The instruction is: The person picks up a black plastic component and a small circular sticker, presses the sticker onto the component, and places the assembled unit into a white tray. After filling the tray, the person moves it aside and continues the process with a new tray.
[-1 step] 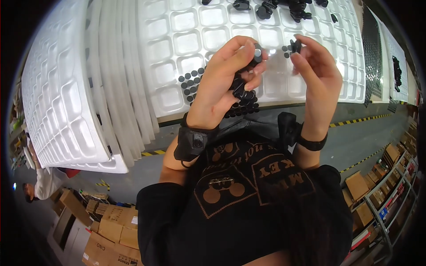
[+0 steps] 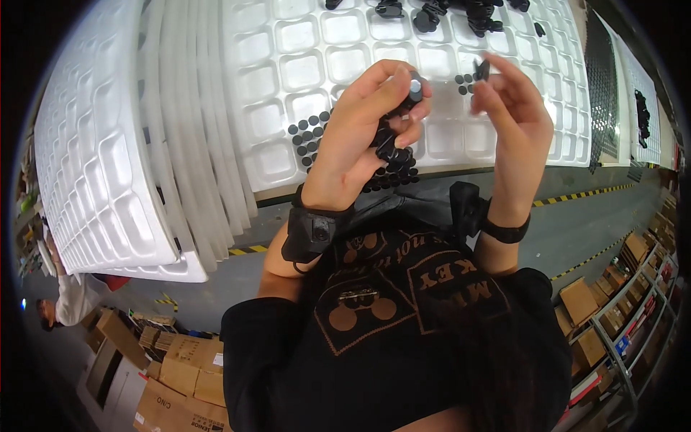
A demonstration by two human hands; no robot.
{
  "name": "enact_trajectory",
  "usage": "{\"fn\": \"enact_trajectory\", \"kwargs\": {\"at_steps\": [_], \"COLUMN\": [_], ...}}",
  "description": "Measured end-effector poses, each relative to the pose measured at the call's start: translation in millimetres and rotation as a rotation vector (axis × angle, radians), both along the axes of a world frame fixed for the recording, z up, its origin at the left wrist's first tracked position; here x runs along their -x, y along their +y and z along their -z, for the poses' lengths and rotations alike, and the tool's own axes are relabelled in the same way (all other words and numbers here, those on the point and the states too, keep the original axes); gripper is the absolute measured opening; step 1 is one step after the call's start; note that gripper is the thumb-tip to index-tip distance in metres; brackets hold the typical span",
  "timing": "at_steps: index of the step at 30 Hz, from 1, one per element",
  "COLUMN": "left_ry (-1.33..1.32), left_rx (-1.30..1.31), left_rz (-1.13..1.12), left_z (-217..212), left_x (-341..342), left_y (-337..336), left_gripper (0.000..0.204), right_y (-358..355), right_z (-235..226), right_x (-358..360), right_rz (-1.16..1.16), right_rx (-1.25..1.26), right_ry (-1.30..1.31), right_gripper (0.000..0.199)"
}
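My left hand (image 2: pixel 373 104) is closed around a black cylindrical piece (image 2: pixel 415 90) with a pale grey round end facing up. More small black parts (image 2: pixel 391 147) sit in or just under its lower fingers; their shape is hard to make out. A little to the right, my right hand (image 2: pixel 515 108) is closed, with a small thin black piece (image 2: pixel 481 70) between thumb and index finger, blurred by motion. The two hands are apart above a white tray (image 2: pixel 296 68) with square pockets. Small black discs (image 2: pixel 306 135) lie in rows beside and below my left hand, and a few more discs (image 2: pixel 463 81) by my right fingertips.
Heaps of black parts (image 2: pixel 481 18) lie along the tray's far side. Stacked white pocketed trays (image 2: pixel 108 173) stand on edge at left. Behind them is another person (image 2: pixel 75 299). Cardboard boxes (image 2: pixel 180 374) stand lower left, and a loaded shelf rack (image 2: pixel 626 345) is at right.
The fingers of my right hand have shifted slightly, and the small black piece in them has turned a little. My left hand has barely moved.
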State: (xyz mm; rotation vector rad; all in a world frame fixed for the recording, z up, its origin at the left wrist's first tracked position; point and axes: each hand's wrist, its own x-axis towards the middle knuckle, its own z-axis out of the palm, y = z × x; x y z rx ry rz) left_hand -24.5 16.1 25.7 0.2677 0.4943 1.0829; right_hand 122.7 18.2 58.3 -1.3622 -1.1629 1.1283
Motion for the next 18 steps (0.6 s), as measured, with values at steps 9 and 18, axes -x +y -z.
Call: {"fn": "enact_trajectory", "kwargs": {"at_steps": [9,18], "left_ry": [-0.016,0.094], "left_rx": [0.069,-0.008], "left_rz": [0.007,0.103], "left_z": [0.3,-1.4], "left_x": [-2.2,-2.8], "left_y": [1.8,-0.2], "left_gripper": [0.019,0.026], "right_y": [7.0,7.7], "right_z": [31.0,38.4], "right_x": [-9.0,-9.6], "right_rz": [0.040,0.040], "right_rx": [-0.258,-0.175], "right_ry": [-0.594,-0.525], "right_gripper": [0.017,0.006]}}
